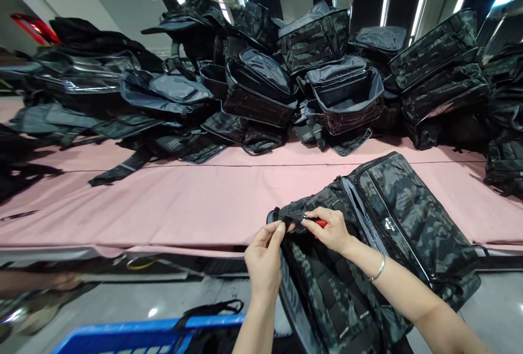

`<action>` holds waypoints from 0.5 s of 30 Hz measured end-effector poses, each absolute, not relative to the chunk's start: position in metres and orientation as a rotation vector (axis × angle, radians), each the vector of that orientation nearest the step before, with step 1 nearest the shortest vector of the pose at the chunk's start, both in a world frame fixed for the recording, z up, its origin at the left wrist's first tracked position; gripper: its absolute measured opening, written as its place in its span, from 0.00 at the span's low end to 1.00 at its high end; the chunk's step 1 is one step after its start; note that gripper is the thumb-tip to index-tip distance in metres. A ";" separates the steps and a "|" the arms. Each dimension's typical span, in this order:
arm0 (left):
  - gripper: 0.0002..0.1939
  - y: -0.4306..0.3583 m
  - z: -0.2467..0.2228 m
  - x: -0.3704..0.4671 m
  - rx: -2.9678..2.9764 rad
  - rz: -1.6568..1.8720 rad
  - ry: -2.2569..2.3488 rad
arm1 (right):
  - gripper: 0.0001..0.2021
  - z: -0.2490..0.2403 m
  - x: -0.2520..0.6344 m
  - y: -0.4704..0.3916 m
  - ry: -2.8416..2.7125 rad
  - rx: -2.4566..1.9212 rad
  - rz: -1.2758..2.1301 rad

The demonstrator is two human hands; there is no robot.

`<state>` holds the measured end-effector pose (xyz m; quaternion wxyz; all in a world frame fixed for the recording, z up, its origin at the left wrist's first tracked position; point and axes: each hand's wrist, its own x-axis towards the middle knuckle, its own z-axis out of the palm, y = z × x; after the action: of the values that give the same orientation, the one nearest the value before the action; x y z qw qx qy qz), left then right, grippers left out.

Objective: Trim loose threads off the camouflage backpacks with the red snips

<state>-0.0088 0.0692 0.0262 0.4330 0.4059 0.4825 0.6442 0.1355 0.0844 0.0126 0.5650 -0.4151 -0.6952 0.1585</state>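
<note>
A dark camouflage backpack (392,234) lies over the near edge of the pink-covered table (171,201), its lower part hanging toward me. My left hand (263,258) pinches the fabric at the bag's top left corner. My right hand (333,229), with a bracelet on the wrist, grips a small red-handled tool (321,223) pressed against that same corner. Both hands meet at the bag's edge, fingertips a few centimetres apart.
A big heap of dark bags (310,65), some open, fills the far side of the table. More bags lie at the far left (81,76) and right (504,125). A blue plastic crate (134,335) stands below the table by my left arm.
</note>
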 end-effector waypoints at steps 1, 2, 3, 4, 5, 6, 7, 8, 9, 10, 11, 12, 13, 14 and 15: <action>0.15 0.070 0.026 -0.010 1.000 1.606 1.195 | 0.12 0.014 0.136 0.084 -1.604 -0.971 0.385; 0.15 0.070 0.025 -0.010 0.993 1.605 1.188 | 0.12 0.014 0.137 0.083 -1.578 -0.973 0.403; 0.15 0.071 0.024 -0.011 0.990 1.602 1.184 | 0.12 0.015 0.137 0.083 -1.567 -0.979 0.425; 0.15 0.071 0.024 -0.011 0.991 1.600 1.182 | 0.12 0.015 0.137 0.082 -1.571 -0.988 0.442; 0.15 0.071 0.024 -0.011 0.995 1.597 1.183 | 0.13 0.015 0.136 0.082 -1.590 -0.996 0.450; 0.15 0.071 0.024 -0.011 1.000 1.594 1.183 | 0.13 0.014 0.136 0.082 -1.614 -1.002 0.445; 0.15 0.071 0.024 -0.011 1.001 1.593 1.183 | 0.13 0.014 0.136 0.082 -1.638 -1.003 0.429; 0.15 0.070 0.024 -0.011 0.995 1.594 1.180 | 0.13 0.014 0.135 0.082 -1.651 -0.999 0.410; 0.15 0.071 0.024 -0.011 0.983 1.594 1.175 | 0.13 0.014 0.135 0.082 -1.644 -0.995 0.399; 0.15 0.071 0.024 -0.012 0.966 1.594 1.168 | 0.12 0.014 0.135 0.082 -1.618 -0.990 0.400; 0.15 0.071 0.024 -0.012 0.947 1.594 1.159 | 0.12 0.014 0.136 0.083 -1.580 -0.984 0.414; 0.15 0.071 0.024 -0.012 0.931 1.592 1.151 | 0.12 0.015 0.136 0.083 -1.541 -0.979 0.435; 0.15 0.071 0.024 -0.012 0.924 1.585 1.146 | 0.12 0.015 0.136 0.083 -1.514 -0.977 0.459; 0.15 0.071 0.024 -0.013 0.927 1.577 1.146 | 0.12 0.015 0.136 0.083 -1.515 -0.975 0.478; 0.15 0.071 0.024 -0.013 0.938 1.572 1.150 | 0.12 0.014 0.136 0.083 -1.542 -0.971 0.492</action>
<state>-0.0129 0.0713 0.0244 0.4703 0.3830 0.4694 0.6417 0.1360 0.0828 0.0144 0.5865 -0.4167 -0.6617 0.2111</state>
